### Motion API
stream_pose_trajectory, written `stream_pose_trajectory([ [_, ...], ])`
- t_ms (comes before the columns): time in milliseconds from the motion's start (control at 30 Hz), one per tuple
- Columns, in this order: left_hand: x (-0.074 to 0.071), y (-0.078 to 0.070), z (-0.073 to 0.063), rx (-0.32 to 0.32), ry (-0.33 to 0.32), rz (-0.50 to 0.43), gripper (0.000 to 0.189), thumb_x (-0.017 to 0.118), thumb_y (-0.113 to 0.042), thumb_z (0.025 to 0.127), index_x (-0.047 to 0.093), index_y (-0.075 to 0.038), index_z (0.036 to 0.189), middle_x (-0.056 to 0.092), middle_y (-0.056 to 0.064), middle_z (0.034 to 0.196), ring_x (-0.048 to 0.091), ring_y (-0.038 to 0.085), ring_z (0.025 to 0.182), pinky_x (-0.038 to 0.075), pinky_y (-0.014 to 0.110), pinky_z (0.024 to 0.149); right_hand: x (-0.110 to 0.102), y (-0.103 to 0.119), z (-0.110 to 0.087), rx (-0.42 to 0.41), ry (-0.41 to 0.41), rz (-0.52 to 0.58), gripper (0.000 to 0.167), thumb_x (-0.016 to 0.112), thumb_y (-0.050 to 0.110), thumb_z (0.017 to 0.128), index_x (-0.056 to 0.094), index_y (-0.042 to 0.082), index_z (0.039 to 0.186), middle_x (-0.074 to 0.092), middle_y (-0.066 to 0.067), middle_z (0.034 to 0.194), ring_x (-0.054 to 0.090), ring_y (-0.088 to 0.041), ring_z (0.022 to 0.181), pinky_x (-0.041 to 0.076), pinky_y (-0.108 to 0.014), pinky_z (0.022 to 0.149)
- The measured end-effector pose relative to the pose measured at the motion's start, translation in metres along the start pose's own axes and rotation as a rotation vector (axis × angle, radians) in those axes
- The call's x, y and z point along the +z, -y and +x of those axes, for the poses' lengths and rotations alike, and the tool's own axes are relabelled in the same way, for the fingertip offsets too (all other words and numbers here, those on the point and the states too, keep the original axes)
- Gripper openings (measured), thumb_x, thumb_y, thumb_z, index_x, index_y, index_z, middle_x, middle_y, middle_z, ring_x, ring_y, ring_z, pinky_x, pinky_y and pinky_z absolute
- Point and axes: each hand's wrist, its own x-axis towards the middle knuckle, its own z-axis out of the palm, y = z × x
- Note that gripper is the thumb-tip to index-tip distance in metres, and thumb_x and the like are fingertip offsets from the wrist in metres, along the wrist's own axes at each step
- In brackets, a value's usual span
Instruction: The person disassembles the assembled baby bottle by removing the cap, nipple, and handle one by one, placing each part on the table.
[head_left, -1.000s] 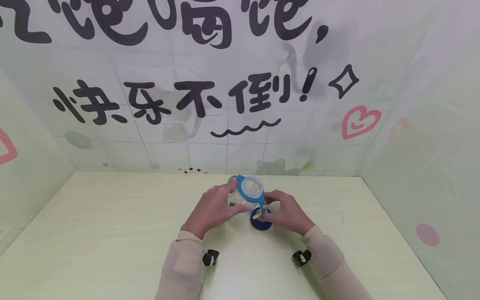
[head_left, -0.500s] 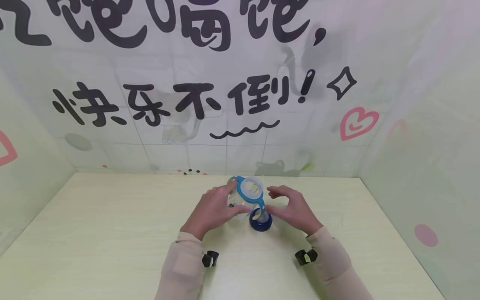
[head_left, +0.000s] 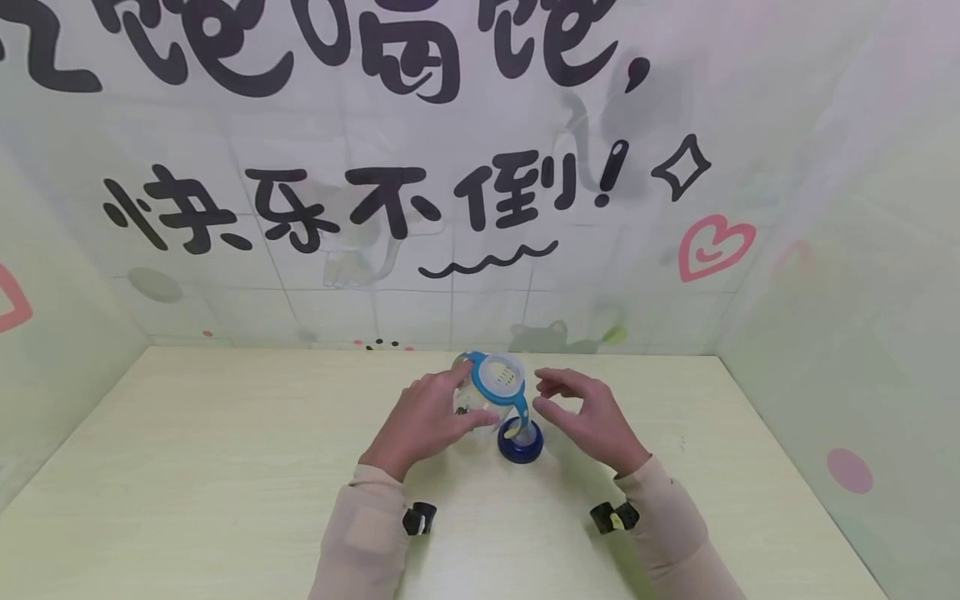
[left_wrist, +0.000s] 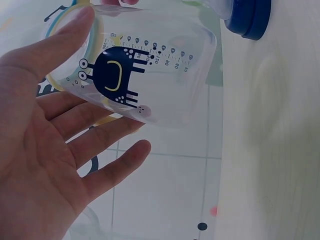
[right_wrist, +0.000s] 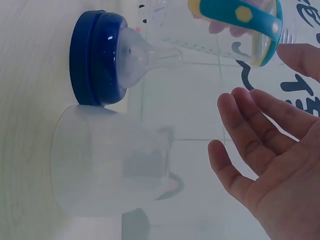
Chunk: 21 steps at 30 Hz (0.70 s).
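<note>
My left hand (head_left: 423, 417) holds a clear baby bottle (left_wrist: 155, 75) near its neck, thumb on the near side. The bottle is tilted above the table, without a teat on it; its blue handle ring (head_left: 478, 379) surrounds the mouth. In the left wrist view a dark cartoon animal and measuring marks show on its wall. Just under it, a teat in a dark blue collar (head_left: 520, 443) stands upright on the table, also seen in the right wrist view. To the right, my right hand (head_left: 588, 417) hovers with loosely bent fingers, apart from the bottle and holding nothing.
A translucent, dome-shaped cap (right_wrist: 110, 162) stands beside the blue collar in the right wrist view. The pale wooden table (head_left: 225, 467) runs back to a printed wall sheet (head_left: 337, 250), with side panels at left and right.
My right hand has drawn back to the right from the bottle's handle and the teat, its fingers now apart from them. My left hand and the bottle have stayed nearly still.
</note>
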Motion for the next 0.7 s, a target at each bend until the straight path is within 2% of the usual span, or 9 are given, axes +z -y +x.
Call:
stream_pose_trajectory([
  [167, 0.0, 0.0, 0.0, 0.01, -0.02, -0.005, 0.081, 0.079, -0.047, 0.082, 0.051, -0.001, 0.143, 0.069, 0.014, 0.12, 0.066, 0.029, 0.109, 0.051, 0.048, 0.093, 0.002, 0.005, -0.001, -0.032, 0.001, 0.015, 0.037, 0.07, 0.018, 0.094, 0.065, 0.001, 0.127, 0.07, -0.006, 0.106, 0.066, -0.019, 0.098, 0.051, -0.051, 0.093],
  [333, 0.0, 0.0, 0.001, 0.029, -0.044, -0.005, 0.074, 0.081, -0.045, 0.082, 0.055, -0.005, 0.138, 0.071, 0.007, 0.109, 0.062, 0.018, 0.086, 0.052, 0.04, 0.078, 0.005, 0.008, 0.0, -0.054, 0.009, 0.021, 0.036, 0.071, 0.016, 0.093, 0.066, -0.001, 0.124, 0.071, -0.004, 0.1, 0.067, -0.017, 0.092, 0.052, -0.051, 0.089],
  [400, 0.0, 0.0, 0.001, 0.033, -0.048, -0.004, 0.074, 0.081, -0.045, 0.081, 0.055, -0.005, 0.138, 0.071, 0.007, 0.11, 0.061, 0.018, 0.085, 0.052, 0.039, 0.077, 0.006, 0.01, 0.0, -0.056, 0.012, 0.022, 0.037, 0.073, 0.017, 0.091, 0.067, 0.0, 0.123, 0.071, -0.001, 0.097, 0.067, -0.015, 0.088, 0.053, -0.049, 0.086],
  [533, 0.001, 0.0, 0.002, 0.037, -0.054, 0.01, 0.076, 0.08, -0.045, 0.082, 0.054, -0.004, 0.14, 0.07, 0.009, 0.116, 0.065, 0.02, 0.094, 0.053, 0.043, 0.083, 0.009, 0.013, -0.001, -0.048, 0.006, 0.021, 0.038, 0.077, 0.02, 0.088, 0.069, 0.003, 0.121, 0.072, 0.002, 0.093, 0.067, -0.01, 0.082, 0.055, -0.048, 0.08],
  [700, 0.001, 0.001, 0.002, 0.051, -0.064, 0.015, 0.075, 0.081, -0.044, 0.082, 0.054, -0.004, 0.139, 0.071, 0.008, 0.112, 0.063, 0.018, 0.086, 0.053, 0.04, 0.078, 0.013, 0.014, -0.001, -0.039, -0.013, 0.008, 0.037, 0.079, 0.022, 0.086, 0.072, 0.005, 0.118, 0.073, 0.004, 0.09, 0.066, -0.008, 0.079, 0.054, -0.038, 0.074],
])
